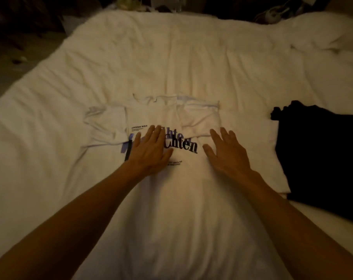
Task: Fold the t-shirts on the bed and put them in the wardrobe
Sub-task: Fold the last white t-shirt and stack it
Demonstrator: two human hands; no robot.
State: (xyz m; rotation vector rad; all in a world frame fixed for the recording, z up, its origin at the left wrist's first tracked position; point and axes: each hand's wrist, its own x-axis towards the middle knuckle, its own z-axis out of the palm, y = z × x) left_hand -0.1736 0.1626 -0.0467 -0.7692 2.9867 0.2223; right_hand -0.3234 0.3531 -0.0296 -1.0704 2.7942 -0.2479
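Both hands lie flat with straight fingers on the white t-shirt (pixel 183 199) at centre: left hand (pixel 149 152) at 11 o'clock, right hand (pixel 226 152) at 1. A dark garment (pixel 321 158) lies at 3 on the bed (pixel 131 63).

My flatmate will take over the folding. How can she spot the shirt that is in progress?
Look at the white bed, the near side, in the middle. The t-shirt lies flat there under the left hand and right hand. It is white with dark lettering across the chest, unlike the black garment to its right.
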